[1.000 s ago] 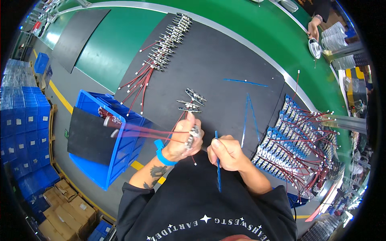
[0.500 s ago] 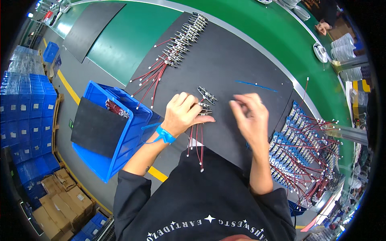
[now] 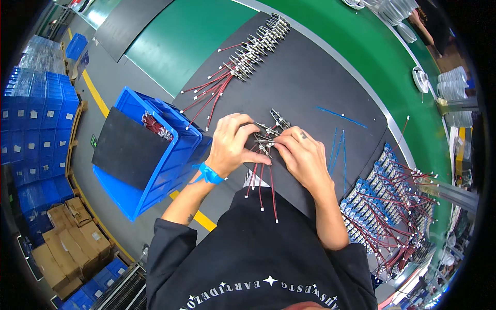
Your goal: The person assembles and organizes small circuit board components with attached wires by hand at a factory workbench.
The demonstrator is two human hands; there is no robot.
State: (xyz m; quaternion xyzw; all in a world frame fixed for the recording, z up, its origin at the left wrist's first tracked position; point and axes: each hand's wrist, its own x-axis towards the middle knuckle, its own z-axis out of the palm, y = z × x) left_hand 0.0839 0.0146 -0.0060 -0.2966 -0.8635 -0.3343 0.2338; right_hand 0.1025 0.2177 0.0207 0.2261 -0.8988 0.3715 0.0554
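Together, left hand (image 3: pixel 232 142) and right hand (image 3: pixel 305 155) curl inward, each grip pinching the small red-wired connectors (image 3: pixel 263 144) on the black mat (image 3: pixel 320 77).

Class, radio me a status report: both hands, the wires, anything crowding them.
Left hand and right hand both pinching the red wire bundle. Wire tails hang off the black mat. Blue crate close left.
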